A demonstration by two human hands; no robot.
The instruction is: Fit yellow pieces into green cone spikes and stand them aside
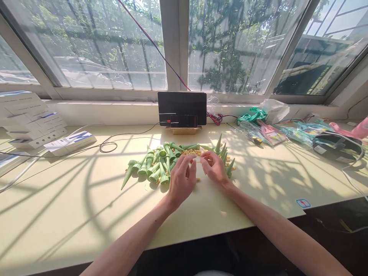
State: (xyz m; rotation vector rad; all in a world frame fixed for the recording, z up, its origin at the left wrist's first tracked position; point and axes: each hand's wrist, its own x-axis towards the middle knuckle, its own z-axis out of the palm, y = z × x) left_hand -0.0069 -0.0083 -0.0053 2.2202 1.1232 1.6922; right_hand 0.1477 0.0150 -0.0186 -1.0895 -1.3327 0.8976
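My left hand (184, 176) is closed in a pinch, thumb and forefinger together, just above the table. My right hand (214, 166) pinches opposite it, its fingertips pointing left. A small pale, thin thing seems to show between the two sets of fingertips, too small to name. To the left lies a pile of green plastic cones (155, 174) with wide collars, most on their sides. Beyond and to the right of my right hand, several green cones (223, 151) stand point up. Small tan peg-like pieces (189, 152) are heaped behind my hands, partly hidden.
A dark tablet (182, 102) with a phone (184, 121) before it stands by the window. White boxes (31, 119) are stacked at left, near a loose cable (108, 146). Plastic bags (273, 132) and a black case (336, 147) lie at right. The table's front edge (207, 239) runs beneath my forearms.
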